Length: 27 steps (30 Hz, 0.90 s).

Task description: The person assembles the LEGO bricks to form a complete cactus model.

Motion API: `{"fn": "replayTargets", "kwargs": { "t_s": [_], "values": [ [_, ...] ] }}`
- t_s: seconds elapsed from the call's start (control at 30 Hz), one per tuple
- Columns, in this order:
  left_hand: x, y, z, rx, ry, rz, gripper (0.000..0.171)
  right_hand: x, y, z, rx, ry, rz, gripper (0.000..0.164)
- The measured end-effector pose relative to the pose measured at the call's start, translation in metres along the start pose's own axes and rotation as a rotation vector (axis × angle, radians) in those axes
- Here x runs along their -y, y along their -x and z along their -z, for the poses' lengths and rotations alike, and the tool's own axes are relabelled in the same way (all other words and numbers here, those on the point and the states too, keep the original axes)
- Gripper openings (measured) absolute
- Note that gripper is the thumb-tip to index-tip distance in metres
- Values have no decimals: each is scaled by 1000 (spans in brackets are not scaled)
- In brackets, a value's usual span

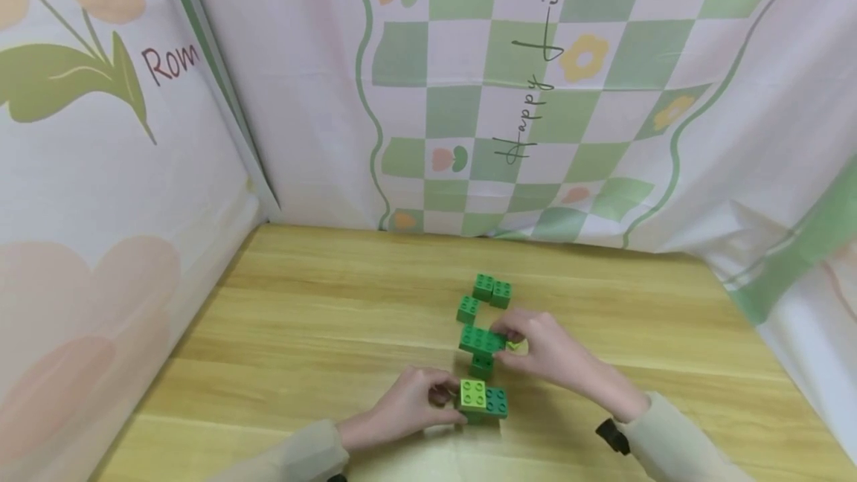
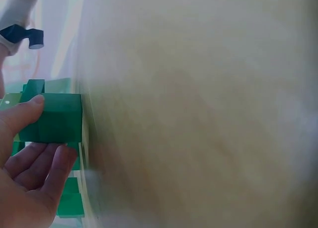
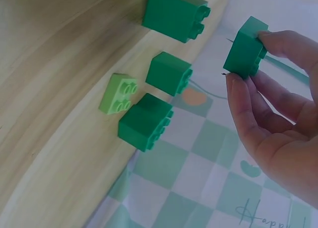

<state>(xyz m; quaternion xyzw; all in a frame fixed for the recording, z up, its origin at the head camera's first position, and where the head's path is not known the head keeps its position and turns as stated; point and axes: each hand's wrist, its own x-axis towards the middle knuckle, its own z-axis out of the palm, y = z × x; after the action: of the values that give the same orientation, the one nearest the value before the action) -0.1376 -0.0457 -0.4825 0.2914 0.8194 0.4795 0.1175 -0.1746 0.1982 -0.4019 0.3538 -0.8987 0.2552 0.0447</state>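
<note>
My left hand (image 1: pixel 411 406) pinches a small stack from its left side, thumb and fingers on opposite faces of a green block (image 2: pixel 62 117) in the left wrist view. A lime-green toy brick (image 1: pixel 472 393) tops that stack, beside a dark green brick (image 1: pixel 496 402). Between thumb and fingertips, my right hand (image 1: pixel 552 348) holds a green toy brick (image 3: pixel 245 48), raised off the table in the right wrist view. In the head view, another green brick (image 1: pixel 482 367) shows just below the held one.
Beyond the hands stand several green bricks (image 1: pixel 467 309) on the wooden table (image 1: pixel 335 281). A lime-green brick (image 3: pixel 118 94) lies near them, partly hidden by the right hand in the head view. Patterned curtains (image 1: pixel 308 95) border the table at the back and sides.
</note>
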Motion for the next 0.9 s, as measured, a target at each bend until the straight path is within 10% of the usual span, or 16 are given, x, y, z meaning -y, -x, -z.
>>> {"fn": "replayTargets", "kwargs": {
  "t_s": [0.9],
  "values": [
    [-1,1,1,8,29,40,37,24,12,3,-67,5,157,32]
  ]
}}
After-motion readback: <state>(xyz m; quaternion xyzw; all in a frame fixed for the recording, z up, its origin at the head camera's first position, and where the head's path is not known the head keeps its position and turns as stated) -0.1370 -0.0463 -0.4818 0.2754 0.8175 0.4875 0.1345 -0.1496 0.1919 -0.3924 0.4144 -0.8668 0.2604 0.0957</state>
